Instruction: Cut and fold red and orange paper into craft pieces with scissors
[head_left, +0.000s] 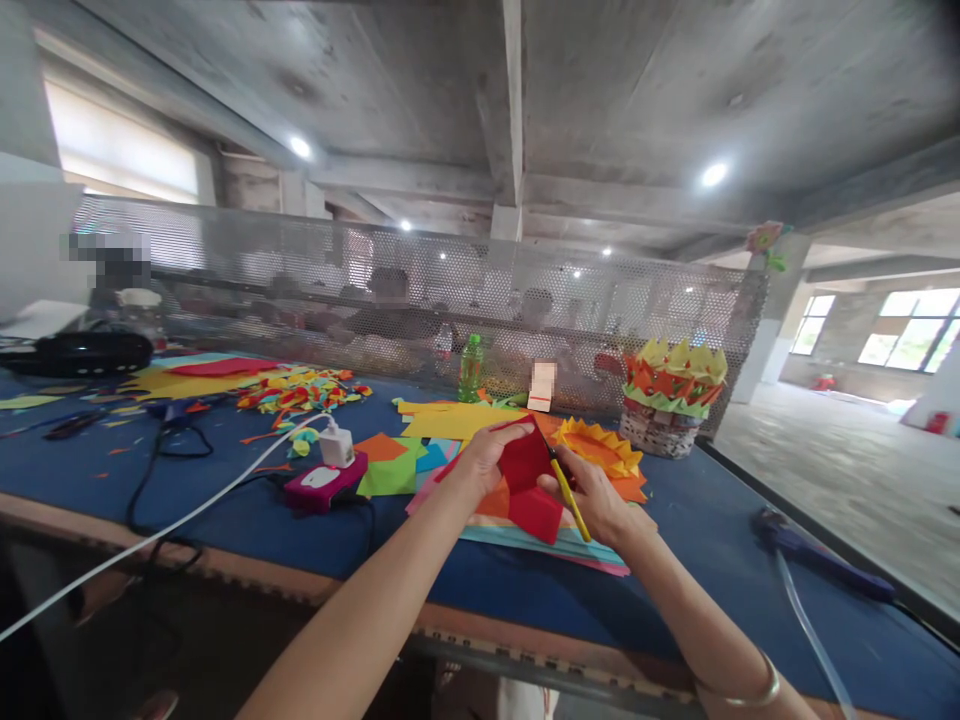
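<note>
My left hand grips a red sheet of paper or felt by its upper left side. In my right hand is a pair of scissors with yellow handles, its dark blades lying at the right edge of the red sheet. How far the blades are apart is too small to tell. Another red piece hangs or lies just below. Under both hands rests a stack of coloured sheets in pink, light blue and orange. Right behind my right hand lies a yellow-orange zigzag-edged ring.
A decorated basket stands at the back right, near a green bottle. Left of me are a magenta power socket with a white charger, cables and a scrap pile. A glue gun lies far right. Behind rises a perforated screen.
</note>
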